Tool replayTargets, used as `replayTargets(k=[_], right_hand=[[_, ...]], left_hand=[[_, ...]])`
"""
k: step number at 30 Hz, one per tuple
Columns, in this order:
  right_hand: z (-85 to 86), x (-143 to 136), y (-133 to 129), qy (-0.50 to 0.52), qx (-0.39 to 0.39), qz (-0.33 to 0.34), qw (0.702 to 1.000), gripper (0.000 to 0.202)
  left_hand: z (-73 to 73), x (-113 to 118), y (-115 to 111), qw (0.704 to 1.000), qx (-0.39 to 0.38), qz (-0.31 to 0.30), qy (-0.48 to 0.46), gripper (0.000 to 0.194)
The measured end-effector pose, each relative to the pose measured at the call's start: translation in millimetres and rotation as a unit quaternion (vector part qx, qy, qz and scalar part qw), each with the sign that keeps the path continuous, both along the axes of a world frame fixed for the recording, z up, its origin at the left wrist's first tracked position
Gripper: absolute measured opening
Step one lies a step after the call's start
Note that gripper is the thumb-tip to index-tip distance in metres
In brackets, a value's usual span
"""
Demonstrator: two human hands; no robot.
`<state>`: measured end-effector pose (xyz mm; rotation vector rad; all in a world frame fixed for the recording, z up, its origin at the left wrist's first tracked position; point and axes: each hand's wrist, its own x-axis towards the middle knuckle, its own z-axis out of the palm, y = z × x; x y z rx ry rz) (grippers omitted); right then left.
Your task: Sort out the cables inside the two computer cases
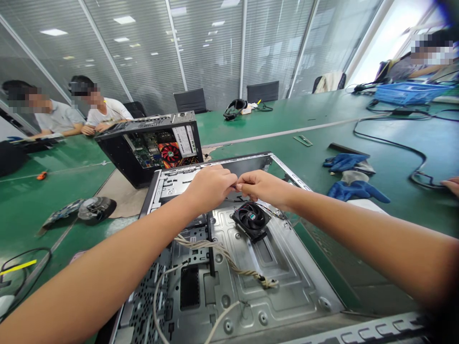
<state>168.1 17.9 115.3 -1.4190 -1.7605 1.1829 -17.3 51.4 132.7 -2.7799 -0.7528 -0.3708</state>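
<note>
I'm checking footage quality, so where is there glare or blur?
Head view: white lights reflect in the grey glass partition; head view, upper right: pale window looks washed out; head view, right edge: dark blur over the bare right forearm.

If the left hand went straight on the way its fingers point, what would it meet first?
Most likely the right hand, whose fingertips sit close to those of the left hand; whether they already touch is hard to tell.
</note>
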Motion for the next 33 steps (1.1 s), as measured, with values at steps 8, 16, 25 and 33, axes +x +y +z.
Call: replayTargets(k=[8, 16, 25, 33], right_hand=[[0.4, -1.6, -0.4, 0.025, -0.002, -0.001, 1.0, 0.013], [-2.1, -1.8, -0.8, 0.171, -0.15, -0.01, 0.974, 0.016], [-3.2, -5.4, -1.3, 0.208, -0.15, -0.026, 0.966, 0.018], [-0.7, -8.8, -4.6, 0.208, -0.141, -0.023, 0.968, 0.021]], left_hand=[[1.5, 3.5, -3.9, 0.997, -0.047, 0.06, -0.016, 0.023], [-0.5, 1.2, -0.5, 0.986, -0.116, 0.097, -0.071, 0.018], [3.5, -1.1, 1.2, 0.996, -0.049, 0.064, -0.048, 0.015], [-2.4, -0.6, 3.7, 0.999, -0.008, 0.046, -0.002, 0.023]])
